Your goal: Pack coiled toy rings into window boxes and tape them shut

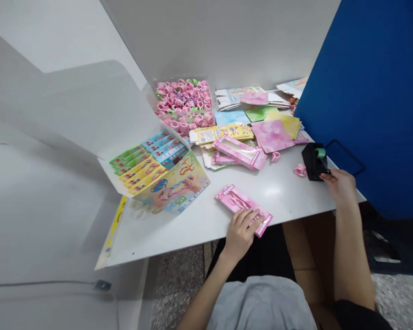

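Observation:
A pink cardboard box (232,195) with a clear window lies slanted near the table's front edge, with pink twisted pieces inside. My left hand (241,229) lies over its near end, fingers curled on the box and hiding part of the window. At the right, a black tape dispenser (309,161) holds a roll of green-looking tape (320,153). My right hand (340,184) pinches at the dispenser's cutting end, where the tape comes off; the strip itself is hard to see. A loose pink coil (299,170) sits just left of the dispenser.
At left stands an open display carton (179,188) with rows of green, yellow and blue boxes. A clear bin (211,94) of pink and green coils stands behind. Flat boxes (239,153) and coloured cards (273,135) pile mid-back. A blue panel (371,105) borders the right.

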Motion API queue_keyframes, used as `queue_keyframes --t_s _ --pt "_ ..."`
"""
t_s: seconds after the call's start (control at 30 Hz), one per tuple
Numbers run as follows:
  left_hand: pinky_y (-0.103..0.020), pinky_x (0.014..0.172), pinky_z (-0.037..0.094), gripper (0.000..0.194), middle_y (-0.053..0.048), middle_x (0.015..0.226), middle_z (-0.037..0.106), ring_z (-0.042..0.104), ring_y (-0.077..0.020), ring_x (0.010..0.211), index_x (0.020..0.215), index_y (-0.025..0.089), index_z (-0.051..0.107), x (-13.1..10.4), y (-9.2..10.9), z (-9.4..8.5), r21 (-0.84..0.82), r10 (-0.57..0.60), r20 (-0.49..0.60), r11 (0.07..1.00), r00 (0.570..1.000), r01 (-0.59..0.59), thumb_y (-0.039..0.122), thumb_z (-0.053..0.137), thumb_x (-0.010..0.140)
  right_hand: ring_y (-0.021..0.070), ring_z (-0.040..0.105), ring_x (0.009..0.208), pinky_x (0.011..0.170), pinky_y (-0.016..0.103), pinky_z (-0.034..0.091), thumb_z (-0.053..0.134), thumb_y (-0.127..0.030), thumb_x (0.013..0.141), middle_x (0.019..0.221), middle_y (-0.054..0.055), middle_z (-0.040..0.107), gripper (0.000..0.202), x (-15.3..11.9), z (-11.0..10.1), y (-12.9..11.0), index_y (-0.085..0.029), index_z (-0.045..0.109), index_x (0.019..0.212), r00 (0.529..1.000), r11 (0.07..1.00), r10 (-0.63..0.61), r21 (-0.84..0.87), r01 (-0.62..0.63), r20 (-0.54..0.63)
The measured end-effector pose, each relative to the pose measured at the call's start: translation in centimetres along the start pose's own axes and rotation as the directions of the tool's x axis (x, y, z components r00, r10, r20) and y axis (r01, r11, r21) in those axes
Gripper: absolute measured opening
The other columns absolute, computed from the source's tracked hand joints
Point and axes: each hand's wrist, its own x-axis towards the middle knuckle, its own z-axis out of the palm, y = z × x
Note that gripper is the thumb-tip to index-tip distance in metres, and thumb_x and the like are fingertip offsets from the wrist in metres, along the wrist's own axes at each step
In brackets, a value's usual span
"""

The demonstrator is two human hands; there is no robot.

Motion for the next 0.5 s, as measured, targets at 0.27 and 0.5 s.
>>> queue_keyframes --t_s 0.27,0.5 --pt "-0.040 0.103 0.050 0.043 -0.007 0.117 0.075 0.064 -0.0214 0.117 0.120 0.021 0.070 0.0 0.1 0.1 0.018 -0.010 0.019 1.000 1.000 0.010 0.000 0.049 0.088 0.0109 0.067 0.064 0.073 0.025 0.061 0.061 -0.003 0.074 0.059 -0.004 0.057 0.022 -1.3 -0.3 1.1 -0.019 0.053 0.063 0.999 0.992 0.012 0.123 -0.008 -0.038" --pt "-0.040 0.103 0.050 0.040 -0.007 0.117 0.075 0.065 -0.0218 0.116 0.118 0.020 0.071 0.1 0.2 0.1 0.011 -0.012 0.004 1.000 1.000 0.012 0.002 0.048 0.091 0.0126 0.071 0.074 0.074 0.025 0.063 0.061 -0.013 0.080 0.070 0.000 0.064 0.016 -2.1 -0.7 2.2 -0.020 0.055 0.067 0.987 0.971 0.153 0.193 -0.142 -0.046"
